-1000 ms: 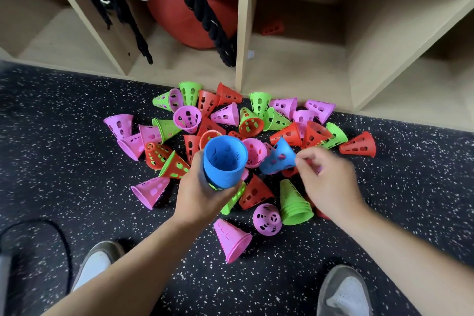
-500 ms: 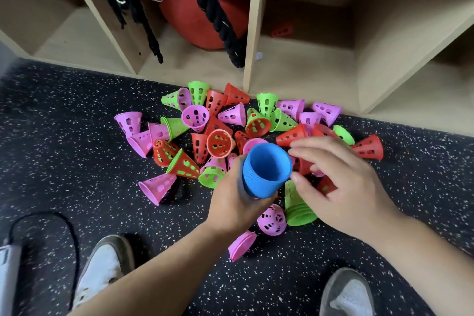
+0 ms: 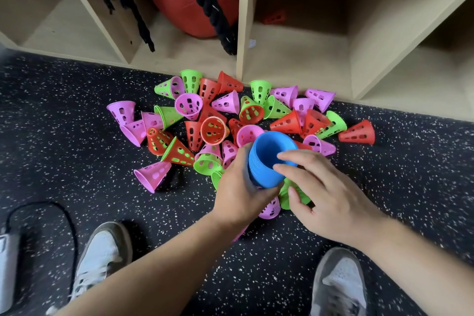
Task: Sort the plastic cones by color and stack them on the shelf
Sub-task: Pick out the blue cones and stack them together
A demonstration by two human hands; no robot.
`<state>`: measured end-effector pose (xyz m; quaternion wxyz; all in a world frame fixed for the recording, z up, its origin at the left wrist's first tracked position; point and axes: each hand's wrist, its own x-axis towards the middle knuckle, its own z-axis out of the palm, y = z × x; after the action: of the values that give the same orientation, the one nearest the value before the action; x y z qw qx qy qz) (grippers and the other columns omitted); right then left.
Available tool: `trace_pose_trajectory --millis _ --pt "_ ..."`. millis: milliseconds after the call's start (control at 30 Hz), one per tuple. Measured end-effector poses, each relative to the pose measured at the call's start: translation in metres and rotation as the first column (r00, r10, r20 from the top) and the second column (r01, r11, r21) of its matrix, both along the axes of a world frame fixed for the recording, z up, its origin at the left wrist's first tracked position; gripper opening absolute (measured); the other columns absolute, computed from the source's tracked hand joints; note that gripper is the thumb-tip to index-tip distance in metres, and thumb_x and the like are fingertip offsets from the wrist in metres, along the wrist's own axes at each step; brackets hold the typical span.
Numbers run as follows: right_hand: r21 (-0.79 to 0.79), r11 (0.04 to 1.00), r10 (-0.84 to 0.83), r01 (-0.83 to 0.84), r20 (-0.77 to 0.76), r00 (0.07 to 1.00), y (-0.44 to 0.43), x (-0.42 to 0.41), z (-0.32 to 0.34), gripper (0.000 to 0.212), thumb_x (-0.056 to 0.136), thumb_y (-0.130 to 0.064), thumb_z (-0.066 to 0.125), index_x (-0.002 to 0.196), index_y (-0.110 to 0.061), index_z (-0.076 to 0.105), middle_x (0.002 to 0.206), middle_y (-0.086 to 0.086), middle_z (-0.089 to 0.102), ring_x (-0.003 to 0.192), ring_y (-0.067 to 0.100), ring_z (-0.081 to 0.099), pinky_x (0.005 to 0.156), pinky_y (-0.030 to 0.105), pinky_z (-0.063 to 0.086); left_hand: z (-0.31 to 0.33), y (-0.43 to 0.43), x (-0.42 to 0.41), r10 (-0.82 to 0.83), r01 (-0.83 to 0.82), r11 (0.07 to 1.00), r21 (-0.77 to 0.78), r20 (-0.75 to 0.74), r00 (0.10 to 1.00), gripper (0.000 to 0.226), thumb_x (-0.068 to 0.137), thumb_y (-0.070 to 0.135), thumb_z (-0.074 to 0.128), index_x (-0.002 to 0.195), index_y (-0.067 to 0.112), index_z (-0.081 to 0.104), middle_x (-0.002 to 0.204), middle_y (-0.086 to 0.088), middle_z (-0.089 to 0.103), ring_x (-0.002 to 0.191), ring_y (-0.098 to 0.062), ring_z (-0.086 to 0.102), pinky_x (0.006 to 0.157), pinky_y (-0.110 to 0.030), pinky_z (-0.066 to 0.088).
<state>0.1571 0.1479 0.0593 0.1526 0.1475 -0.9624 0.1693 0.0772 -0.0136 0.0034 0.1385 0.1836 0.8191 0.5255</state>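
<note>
- Currently, the left hand (image 3: 241, 192) grips a nested stack of blue cones (image 3: 266, 161), with the fingers curled round its lower body and the open mouth facing up toward the camera.
- The right hand (image 3: 331, 202) is loosely spread. Two fingertips (image 3: 278, 167) rest on the near rim of the blue stack, and the thumb is held apart below it, gripping nothing.
- The blue stack is held above the near edge of the cone pile (image 3: 230, 120), which lies on the speckled dark floor (image 3: 64, 136) directly in front of the wooden shelf unit (image 3: 242, 20).
- The pile holds loose pink, green and red perforated cones. Most are tipped on their sides, and several are nested in mixed colours.
- A red cone (image 3: 357, 133) lies just apart from the pile at its right edge.
- A green cone stack (image 3: 283, 196) is partly hidden beneath the right hand.
- One red cone (image 3: 274, 18) sits at the back of the compartment right of the divider.
- The compartment left of the divider holds a red ball (image 3: 187, 7) and a thick black rope (image 3: 207, 5).
- Two grey-and-white shoes (image 3: 102, 256) appear at the bottom of the view.
</note>
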Motion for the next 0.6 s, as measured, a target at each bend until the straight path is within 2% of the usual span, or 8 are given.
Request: trace_pose_trajectory --millis 267,400,500,600 --pt "0.041 0.999 -0.018 0.021 -0.074 0.997 -0.006 -0.003 0.006 0.041 0.084 0.005 0.061 0.125 0.003 0.065 0.129 0.023 0.058 0.124 0.036 0.056 0.110 0.044 0.042 0.009 -0.004 -0.004 0.046 -0.045 0.999 0.025 -0.033 0.998 0.067 0.072 0.034 0.088 0.127 0.029 0.050 0.101 0.019 0.067 0.093 0.003 0.064 0.074 -0.021 0.052" --pt "-0.021 1.000 -0.013 0.012 -0.024 1.000 -0.002 -0.022 0.022 0.042 0.088 0.004 0.058 0.130 0.003 0.059 0.135 0.021 0.054 0.124 0.029 0.056 0.104 0.039 0.049 0.017 -0.008 -0.020 0.054 -0.054 0.998 0.015 -0.054 0.997 0.070 0.071 0.033 0.087 0.129 0.027 0.048 0.100 0.020 0.064 0.089 0.008 0.062 0.070 -0.015 0.049" --pt "-0.002 1.000 0.008 -0.009 -0.026 1.000 0.004 -0.047 0.039 0.047 0.088 0.004 0.057 0.134 0.001 0.055 0.140 0.019 0.051 0.126 0.030 0.056 0.102 0.042 0.050 0.032 -0.010 -0.042 0.095 -0.094 0.995 0.020 -0.100 0.990 0.075 0.071 0.032 0.088 0.132 0.025 0.045 0.100 0.019 0.062 0.087 0.000 0.063 0.071 -0.022 0.053" --pt "0.017 1.000 0.023 -0.022 -0.046 0.999 0.005 -0.069 0.057 0.057 0.085 0.005 0.055 0.141 -0.004 0.049 0.144 0.014 0.046 0.114 0.030 0.061 0.089 0.045 0.055 0.049 -0.011 -0.063 0.120 -0.116 0.992 0.039 -0.122 0.985 0.077 0.071 0.030 0.087 0.129 0.020 0.036 0.100 0.014 0.062 0.086 -0.004 0.066 0.073 -0.026 0.054"
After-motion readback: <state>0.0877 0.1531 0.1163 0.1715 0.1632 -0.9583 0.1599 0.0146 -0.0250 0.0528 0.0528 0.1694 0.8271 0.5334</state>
